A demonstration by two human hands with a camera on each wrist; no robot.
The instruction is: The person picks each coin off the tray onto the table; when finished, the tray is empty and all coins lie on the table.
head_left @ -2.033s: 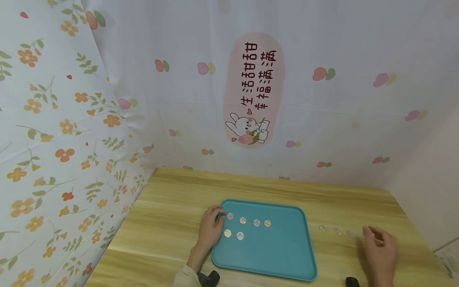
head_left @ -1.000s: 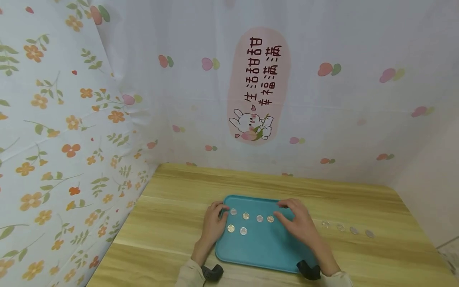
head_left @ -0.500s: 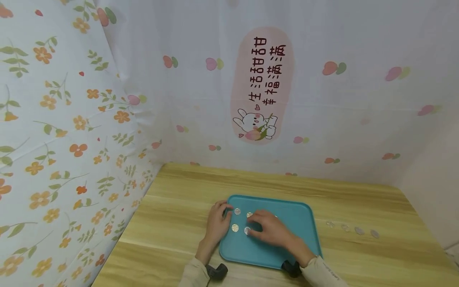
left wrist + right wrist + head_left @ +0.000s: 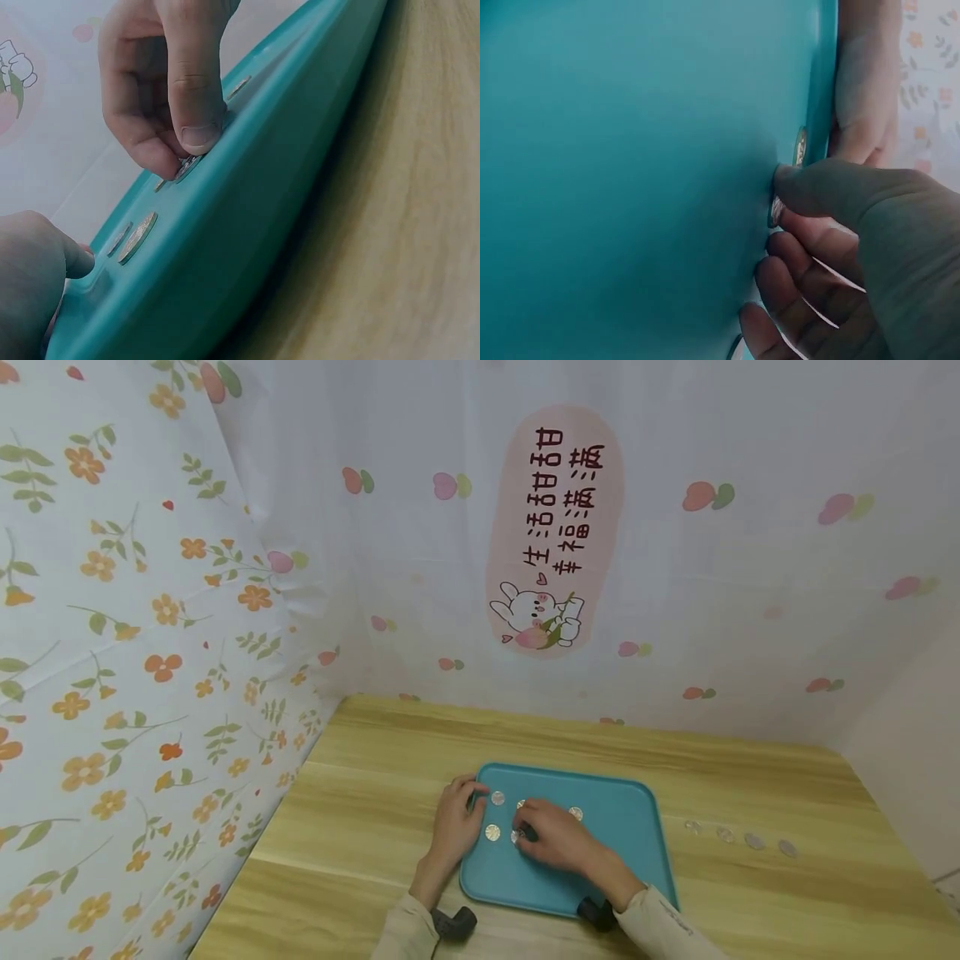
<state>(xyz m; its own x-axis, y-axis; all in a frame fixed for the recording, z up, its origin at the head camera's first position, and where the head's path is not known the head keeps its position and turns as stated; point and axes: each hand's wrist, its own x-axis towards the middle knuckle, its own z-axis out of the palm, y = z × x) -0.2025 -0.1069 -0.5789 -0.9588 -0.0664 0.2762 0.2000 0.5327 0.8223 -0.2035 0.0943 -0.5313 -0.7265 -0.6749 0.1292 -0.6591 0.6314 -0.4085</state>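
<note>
On the blue tray (image 4: 600,877), my right hand (image 4: 558,839) pinches a silver coin (image 4: 189,169) between thumb and fingertip, close over the tray floor. In the right wrist view the thumb (image 4: 802,187) lies against that coin. My left hand (image 4: 456,818) rests at the tray's left rim, fingers loosely curved and holding no coin. Beside it lie a silver coin (image 4: 498,797) and, nearer me, a gold coin (image 4: 492,832). Behind my right hand are a partly covered gold coin (image 4: 522,805) and another gold coin (image 4: 575,814); the hand hides the space between.
Several silvery coins lie in a row on the wooden table (image 4: 375,793) right of the tray, from a pale coin (image 4: 692,827) to an end coin (image 4: 787,848). A patterned white cloth (image 4: 420,610) hangs behind the table, and a floral cloth (image 4: 150,693) on the left.
My right hand has moved from the table coins leftward over the tray to the lower silver coin and its fingers have closed on it. My left hand has stayed at the rim.
</note>
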